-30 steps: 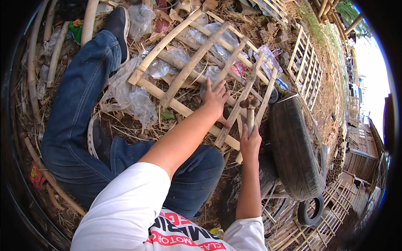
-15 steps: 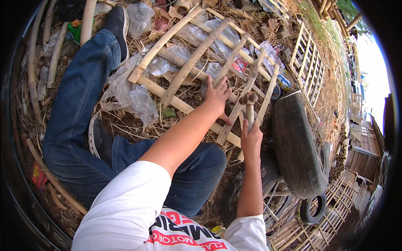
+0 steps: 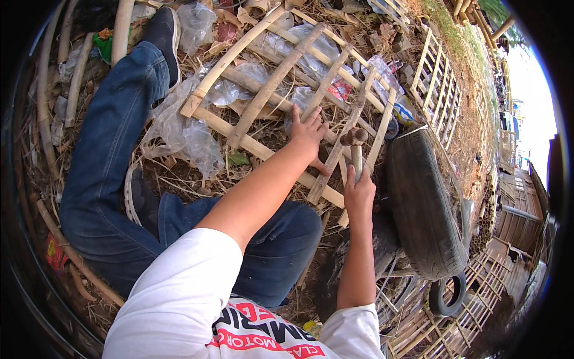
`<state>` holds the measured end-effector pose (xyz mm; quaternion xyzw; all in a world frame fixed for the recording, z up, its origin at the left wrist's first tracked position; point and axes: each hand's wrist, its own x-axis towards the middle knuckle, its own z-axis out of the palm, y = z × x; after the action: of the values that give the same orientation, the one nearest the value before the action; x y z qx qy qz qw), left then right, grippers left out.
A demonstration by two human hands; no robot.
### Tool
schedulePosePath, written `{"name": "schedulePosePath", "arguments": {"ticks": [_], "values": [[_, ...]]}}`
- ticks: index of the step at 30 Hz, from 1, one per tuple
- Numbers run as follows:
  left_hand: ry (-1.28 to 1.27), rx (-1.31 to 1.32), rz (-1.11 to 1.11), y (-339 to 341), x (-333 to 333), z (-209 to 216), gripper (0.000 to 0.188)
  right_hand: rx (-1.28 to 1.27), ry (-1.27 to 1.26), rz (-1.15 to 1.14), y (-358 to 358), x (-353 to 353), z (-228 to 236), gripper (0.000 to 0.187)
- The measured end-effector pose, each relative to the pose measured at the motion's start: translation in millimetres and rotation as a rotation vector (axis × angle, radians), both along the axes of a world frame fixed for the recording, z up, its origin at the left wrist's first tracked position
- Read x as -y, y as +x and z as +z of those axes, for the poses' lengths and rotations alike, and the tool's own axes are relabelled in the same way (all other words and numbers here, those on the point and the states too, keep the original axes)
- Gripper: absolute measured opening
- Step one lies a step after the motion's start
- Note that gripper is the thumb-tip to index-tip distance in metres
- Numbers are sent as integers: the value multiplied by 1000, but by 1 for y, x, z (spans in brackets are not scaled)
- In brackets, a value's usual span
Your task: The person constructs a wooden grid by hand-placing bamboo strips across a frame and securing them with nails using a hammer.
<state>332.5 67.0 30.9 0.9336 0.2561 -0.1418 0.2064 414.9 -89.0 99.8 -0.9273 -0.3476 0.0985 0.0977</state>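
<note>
A lattice of split bamboo strips [image 3: 277,85] lies over the littered ground in front of me. My left hand [image 3: 308,137] rests on it with the fingers spread, pressing on strips right of its middle. In my right hand [image 3: 359,194], the fingers wrap round the handle of a hammer [image 3: 354,139]. Its rusty head is up, over the lattice's right-hand strips; whether it touches them I cannot tell.
A worn tyre [image 3: 423,203] stands close to the right of my right hand, with a smaller tyre [image 3: 447,295] beyond. Another bamboo lattice [image 3: 438,90] lies at the far right. Clear plastic bags [image 3: 190,143] and dry straw litter the ground. Bamboo poles [image 3: 122,30] are at the left.
Almost nothing differs. The view has shifted very slightly; both hands and the hammer keep their places over the lattice.
</note>
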Motion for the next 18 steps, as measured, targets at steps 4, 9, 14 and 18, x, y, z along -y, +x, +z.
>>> {"name": "schedulePosePath", "arguments": {"ticks": [4, 9, 14, 18], "values": [[5, 9, -10, 1, 1, 2, 140, -47, 38, -14, 2, 0, 12, 42], [5, 15, -3, -1, -1, -1, 139, -57, 180, 0, -9, -10, 39, 41], [6, 14, -2, 0, 1, -1, 140, 27, -29, 0, 3, -5, 4, 45], [17, -3, -27, 3, -1, 3, 141, 56, -9, 41, 1, -3, 1, 44]]}}
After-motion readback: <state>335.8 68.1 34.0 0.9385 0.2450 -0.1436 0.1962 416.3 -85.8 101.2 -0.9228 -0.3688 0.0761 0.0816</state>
